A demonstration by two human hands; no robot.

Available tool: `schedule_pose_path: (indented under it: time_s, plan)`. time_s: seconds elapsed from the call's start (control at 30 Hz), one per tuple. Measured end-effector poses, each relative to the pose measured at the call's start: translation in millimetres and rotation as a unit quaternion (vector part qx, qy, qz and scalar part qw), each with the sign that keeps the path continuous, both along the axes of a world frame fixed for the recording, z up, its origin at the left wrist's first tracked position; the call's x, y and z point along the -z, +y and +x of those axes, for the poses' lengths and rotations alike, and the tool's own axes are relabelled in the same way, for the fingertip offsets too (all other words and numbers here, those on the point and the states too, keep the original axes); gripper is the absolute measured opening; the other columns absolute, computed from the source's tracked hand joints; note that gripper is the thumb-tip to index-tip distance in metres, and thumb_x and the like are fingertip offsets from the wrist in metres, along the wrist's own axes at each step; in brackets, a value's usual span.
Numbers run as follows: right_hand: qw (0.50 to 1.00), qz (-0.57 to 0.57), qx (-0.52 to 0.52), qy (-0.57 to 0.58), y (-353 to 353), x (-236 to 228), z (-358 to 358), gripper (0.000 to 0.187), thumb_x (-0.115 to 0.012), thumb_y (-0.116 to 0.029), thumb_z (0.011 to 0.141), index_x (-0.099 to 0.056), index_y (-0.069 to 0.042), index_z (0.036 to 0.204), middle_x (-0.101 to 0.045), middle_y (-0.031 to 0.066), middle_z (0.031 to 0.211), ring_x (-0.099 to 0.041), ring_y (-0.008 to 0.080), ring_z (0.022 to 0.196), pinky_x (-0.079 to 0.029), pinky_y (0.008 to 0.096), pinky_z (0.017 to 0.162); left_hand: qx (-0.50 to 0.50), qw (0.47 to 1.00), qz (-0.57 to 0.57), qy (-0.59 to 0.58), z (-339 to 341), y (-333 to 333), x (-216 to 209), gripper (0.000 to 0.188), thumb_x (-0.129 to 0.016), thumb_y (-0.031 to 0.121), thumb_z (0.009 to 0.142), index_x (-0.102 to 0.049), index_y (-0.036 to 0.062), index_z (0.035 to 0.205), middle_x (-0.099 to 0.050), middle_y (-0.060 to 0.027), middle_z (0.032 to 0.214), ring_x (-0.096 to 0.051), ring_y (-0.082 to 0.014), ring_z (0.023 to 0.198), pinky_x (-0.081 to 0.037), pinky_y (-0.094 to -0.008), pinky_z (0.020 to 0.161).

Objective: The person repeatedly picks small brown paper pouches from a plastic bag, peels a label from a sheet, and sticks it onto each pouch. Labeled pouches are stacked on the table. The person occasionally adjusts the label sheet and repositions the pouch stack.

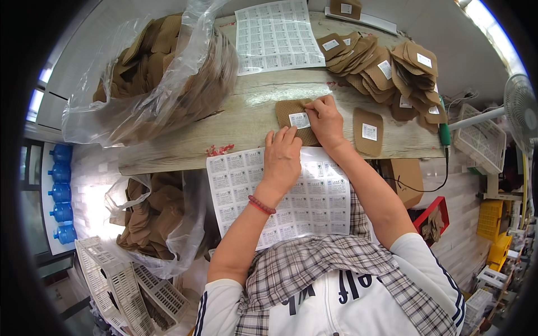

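While the head camera is looking down over a pale wooden table (224,120), the person's right hand (325,122) is pressing its fingertips onto a small white label (299,120) that is lying on a tan insole-shaped piece (287,112) near the middle of the table; the fingers are curled down on the label's right edge, pinching nothing that can be made out. The left hand (282,158) is lying flat and open, palm down, its fingertips touching the near edge of that same tan piece and its heel resting on a sheet of labels (314,196) that is hanging over the near table edge. Just to the right, another labelled tan piece (368,131) is lying alone. Farther off to the right, a heap of labelled tan pieces (386,70) is spreading toward the far edge, and a second label sheet (277,35) is lying at the far side. On the left, a clear plastic bag of tan pieces (162,73) is sitting on the table, with another such bag (157,218) below it, beside a white plastic crate (120,285).
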State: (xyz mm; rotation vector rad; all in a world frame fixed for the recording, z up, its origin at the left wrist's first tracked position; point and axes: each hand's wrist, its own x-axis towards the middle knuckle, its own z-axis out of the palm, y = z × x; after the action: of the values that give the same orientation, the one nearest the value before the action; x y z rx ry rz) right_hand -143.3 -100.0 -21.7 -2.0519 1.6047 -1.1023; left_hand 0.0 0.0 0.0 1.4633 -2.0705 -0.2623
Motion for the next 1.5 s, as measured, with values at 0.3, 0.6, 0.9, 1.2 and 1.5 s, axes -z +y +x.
schedule_pose_path:
  time_s: [0.3,0.6,0.9,1.2,1.5]
  plan:
    - [0.994,0.039,-0.042,-0.092,-10,-12,-6,0.017,-0.062,-0.016,0.089,-0.057,-0.005,0.101,-0.068,0.0162,0.086,-0.065,0.0377,0.081,-0.052,0.0450,0.072,-0.022,0.998,-0.062,0.013,8,-1,-7,0.010,-0.051,0.004,0.085,-0.059,-0.0011,0.086,-0.054,-0.0245,0.131,-0.052,-0.0381,0.118,-0.036,-0.0488,0.105]
    - [0.988,0.005,0.009,-0.152,-24,-54,-57,0.015,-0.056,-0.015,0.092,-0.056,-0.003,0.100,-0.066,0.0198,0.080,-0.064,0.0393,0.076,-0.051,0.0439,0.072,-0.011,0.998,-0.069,0.005,12,-8,4,0.010,-0.053,0.005,0.085,-0.062,0.0010,0.084,-0.062,-0.0183,0.112,-0.056,-0.0350,0.110,-0.039,-0.0458,0.097]
    - [0.986,-0.080,-0.061,0.131,79,-83,-38,0.029,-0.068,-0.011,0.086,-0.066,-0.012,0.115,-0.066,0.0105,0.104,-0.061,0.0328,0.099,-0.050,0.0415,0.087,-0.020,0.996,-0.041,0.082,11,-2,-5,0.012,-0.060,0.012,0.089,-0.066,0.0028,0.084,-0.056,-0.0122,0.085,-0.056,-0.0311,0.085,-0.044,-0.0427,0.079]
    - [0.994,-0.059,-0.094,-0.019,89,-38,-11,0.006,-0.074,-0.010,0.078,-0.072,-0.012,0.083,-0.064,0.0054,0.082,-0.063,0.0272,0.079,-0.051,0.0384,0.069,-0.022,0.978,0.074,0.191,49,3,-15,0.011,-0.064,0.008,0.087,-0.068,-0.0015,0.090,-0.067,-0.0110,0.083,-0.062,-0.0193,0.071,-0.049,-0.0312,0.068]
    - [0.966,-0.219,-0.133,0.041,81,-28,-7,0.010,-0.074,-0.003,0.074,-0.069,-0.008,0.082,-0.066,0.0046,0.089,-0.065,0.0234,0.081,-0.052,0.0324,0.067,-0.067,0.967,0.133,0.205,49,1,-13,0.014,-0.064,0.012,0.088,-0.069,-0.0010,0.090,-0.067,-0.0100,0.082,-0.062,-0.0176,0.072,-0.049,-0.0311,0.067]
